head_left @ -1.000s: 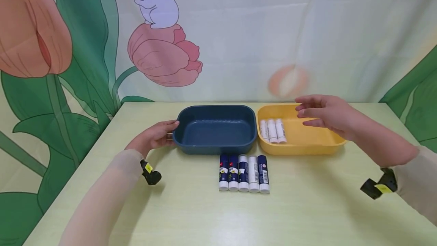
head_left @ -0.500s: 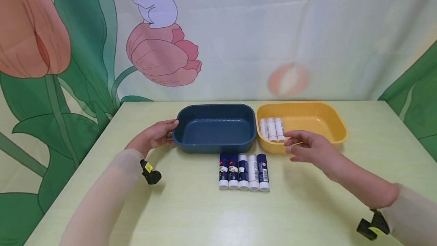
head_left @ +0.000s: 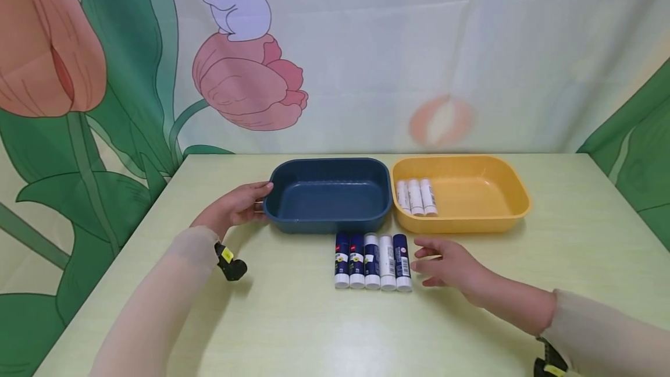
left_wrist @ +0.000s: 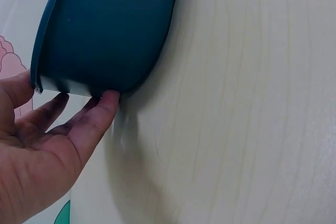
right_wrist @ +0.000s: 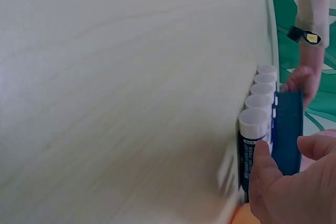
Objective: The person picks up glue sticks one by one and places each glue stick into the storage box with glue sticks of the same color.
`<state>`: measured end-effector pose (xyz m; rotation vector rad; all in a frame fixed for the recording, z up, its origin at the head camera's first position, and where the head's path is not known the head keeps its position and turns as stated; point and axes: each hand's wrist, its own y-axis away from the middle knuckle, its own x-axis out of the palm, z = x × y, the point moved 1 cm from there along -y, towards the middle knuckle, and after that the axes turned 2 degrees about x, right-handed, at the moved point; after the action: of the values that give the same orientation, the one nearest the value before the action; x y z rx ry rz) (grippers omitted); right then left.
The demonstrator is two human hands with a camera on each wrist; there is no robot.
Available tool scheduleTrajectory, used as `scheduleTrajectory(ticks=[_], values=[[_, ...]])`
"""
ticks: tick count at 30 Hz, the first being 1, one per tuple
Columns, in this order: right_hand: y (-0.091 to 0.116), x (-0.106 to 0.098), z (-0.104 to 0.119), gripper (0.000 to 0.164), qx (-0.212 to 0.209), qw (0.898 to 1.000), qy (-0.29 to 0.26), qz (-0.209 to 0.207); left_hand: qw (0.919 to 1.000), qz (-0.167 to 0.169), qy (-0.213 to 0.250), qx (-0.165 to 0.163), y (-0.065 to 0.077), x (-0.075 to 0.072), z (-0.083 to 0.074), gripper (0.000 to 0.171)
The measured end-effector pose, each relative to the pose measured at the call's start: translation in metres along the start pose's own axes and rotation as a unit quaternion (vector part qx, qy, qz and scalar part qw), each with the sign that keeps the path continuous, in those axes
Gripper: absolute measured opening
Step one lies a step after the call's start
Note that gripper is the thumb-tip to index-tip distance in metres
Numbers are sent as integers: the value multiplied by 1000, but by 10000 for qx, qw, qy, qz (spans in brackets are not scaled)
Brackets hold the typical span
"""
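My left hand [head_left: 235, 205] is at the left end of a dark blue tray [head_left: 330, 227]. In the left wrist view, its thumb is at the tray's rim and its fingers [left_wrist: 97, 121] are against the end wall. A row of several glue sticks [head_left: 372, 262] lies in front of the blue tray, mostly navy with white ends, one white-bodied. Just right of the row, my right hand [head_left: 452, 269] has its fingers spread loosely, holding nothing. In the right wrist view, a fingertip appears close to the nearest glue stick [right_wrist: 254, 124]; contact is unclear.
A yellow tray [head_left: 466, 226] stands right beside the blue one, with three white sticks [head_left: 415, 197] lying at its left end. Both trays rest near the back of the pale table [head_left: 293, 330]. Behind it hangs a printed curtain [head_left: 366, 63].
My right hand has come from above the yellow tray, forward and to the left, down beside the row of glue sticks. The left hand and both trays keep their places.
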<state>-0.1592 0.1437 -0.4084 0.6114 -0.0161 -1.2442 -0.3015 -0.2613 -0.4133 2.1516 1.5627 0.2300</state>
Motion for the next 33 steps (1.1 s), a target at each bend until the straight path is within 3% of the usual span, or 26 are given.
scheduleTrajectory(ticks=[9, 17, 33], values=[[-14, 9, 4, 67, 47, 9999, 129, -73, 10000, -38, 12, -88, 1, -1, 0, 59], [-30, 10, 9, 70, 265, 9983, 503, -121, 9999, 69, 129, 65, 3, -1, -1, 61], [-32, 16, 14, 73, 278, 9970, 727, -49, 9998, 41, 169, -15, 0, 0, 0, 61]])
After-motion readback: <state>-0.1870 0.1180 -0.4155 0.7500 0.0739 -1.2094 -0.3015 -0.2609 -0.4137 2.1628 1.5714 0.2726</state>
